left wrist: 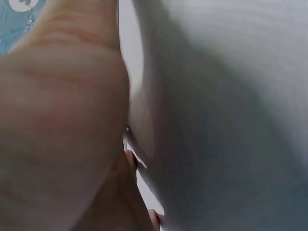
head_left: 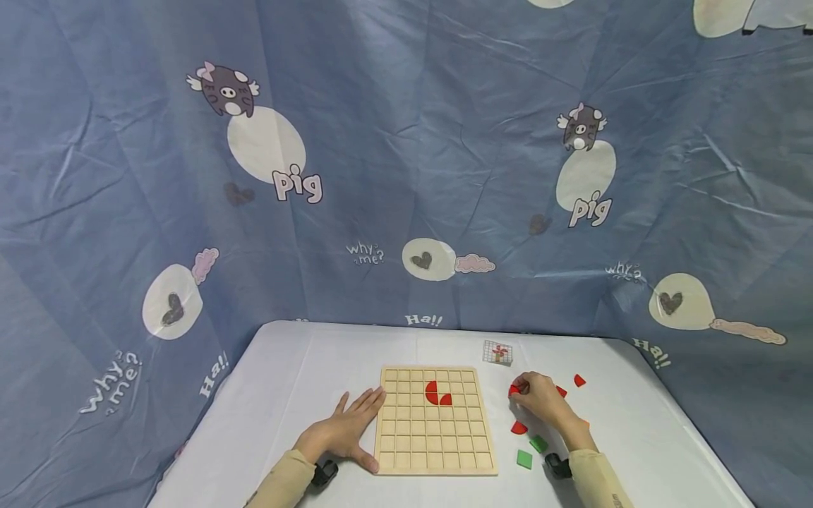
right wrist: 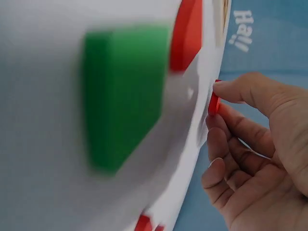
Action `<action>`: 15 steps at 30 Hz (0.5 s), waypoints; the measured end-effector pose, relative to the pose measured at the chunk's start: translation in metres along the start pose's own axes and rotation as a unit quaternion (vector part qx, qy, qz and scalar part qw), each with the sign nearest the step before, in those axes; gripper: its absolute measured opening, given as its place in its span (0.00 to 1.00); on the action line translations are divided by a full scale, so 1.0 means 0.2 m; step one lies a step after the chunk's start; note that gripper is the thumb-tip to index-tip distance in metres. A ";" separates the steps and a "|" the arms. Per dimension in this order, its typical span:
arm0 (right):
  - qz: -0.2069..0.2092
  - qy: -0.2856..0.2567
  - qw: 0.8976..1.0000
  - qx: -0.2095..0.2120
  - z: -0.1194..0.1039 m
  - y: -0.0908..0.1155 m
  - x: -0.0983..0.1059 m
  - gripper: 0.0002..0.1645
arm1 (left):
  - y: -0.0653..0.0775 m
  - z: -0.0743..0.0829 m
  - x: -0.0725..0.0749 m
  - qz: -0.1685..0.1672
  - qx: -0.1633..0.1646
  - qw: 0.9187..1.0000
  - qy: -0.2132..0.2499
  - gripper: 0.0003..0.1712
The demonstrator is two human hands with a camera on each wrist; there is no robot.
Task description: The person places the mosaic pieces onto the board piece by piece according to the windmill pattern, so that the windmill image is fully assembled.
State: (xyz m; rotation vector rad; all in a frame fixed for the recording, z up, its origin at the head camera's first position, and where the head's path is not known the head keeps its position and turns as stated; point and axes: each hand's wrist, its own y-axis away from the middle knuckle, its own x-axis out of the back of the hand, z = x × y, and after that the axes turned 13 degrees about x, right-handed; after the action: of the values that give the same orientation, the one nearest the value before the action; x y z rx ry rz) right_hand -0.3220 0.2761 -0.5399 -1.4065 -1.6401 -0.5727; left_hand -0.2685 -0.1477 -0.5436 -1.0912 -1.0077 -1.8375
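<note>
Head view: hands (head_left: 346, 429) (head_left: 541, 399) apart, left splayed, right pinching.

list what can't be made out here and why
- Held red piece: head view, right hand covers part.
- Orange piece: head view, right forearm hides part.
- Card: head view, fine pattern too small.
- Green piece: right wrist view, blurred up close.
- Board: right wrist view, cut off by top edge.

From here I see a matt wooden board (head_left: 434, 462), smooth pieces (head_left: 524, 459), a papery card (head_left: 490, 352) and a creased cloth backdrop (head_left: 362, 141).
</note>
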 end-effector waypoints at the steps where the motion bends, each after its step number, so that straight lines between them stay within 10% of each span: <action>1: 0.000 -0.002 1.000 0.007 -0.02 0.00 -0.01 0.10 | 0.00 0.00 0.00 -0.001 0.000 1.000 0.000 0.79; 15: -0.019 -0.025 0.988 0.154 -0.26 -0.04 -0.13 0.07 | 0.00 -0.01 0.00 0.001 0.000 1.000 -0.004 0.79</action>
State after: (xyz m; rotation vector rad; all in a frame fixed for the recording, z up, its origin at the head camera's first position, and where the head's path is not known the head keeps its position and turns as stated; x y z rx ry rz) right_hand -0.3126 0.2184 -0.5326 -1.1722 -1.7157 -0.2911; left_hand -0.2691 -0.1483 -0.5447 -1.1000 -1.0106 -1.8332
